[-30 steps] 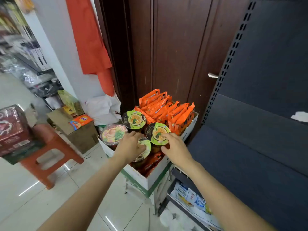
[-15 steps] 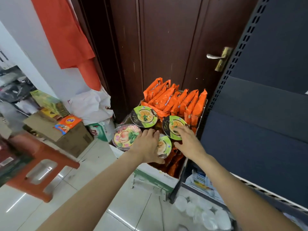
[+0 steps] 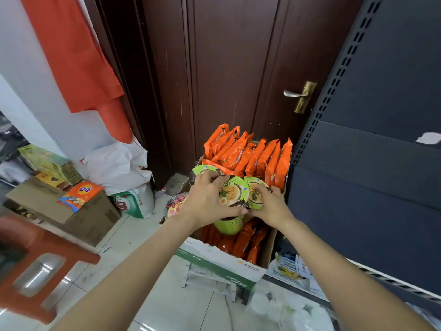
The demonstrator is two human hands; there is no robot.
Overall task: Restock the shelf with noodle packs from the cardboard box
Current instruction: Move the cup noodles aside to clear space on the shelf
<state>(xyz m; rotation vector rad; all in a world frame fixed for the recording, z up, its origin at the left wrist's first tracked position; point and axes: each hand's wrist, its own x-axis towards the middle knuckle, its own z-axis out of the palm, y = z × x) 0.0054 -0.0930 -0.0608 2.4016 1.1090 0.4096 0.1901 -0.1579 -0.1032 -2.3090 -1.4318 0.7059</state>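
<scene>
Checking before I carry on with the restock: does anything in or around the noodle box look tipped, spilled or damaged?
One thing: the green noodle cup gripped by the left hand is tilted, its lid facing the camera, lifted above the orange packs in the cardboard box. The right hand holds a second cup. Nothing looks spilled or torn.

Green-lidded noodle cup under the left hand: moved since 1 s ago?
Yes. The green-lidded noodle cup is tilted and lifted clear of the orange packs in the cardboard box, gripped by the left hand.
</scene>
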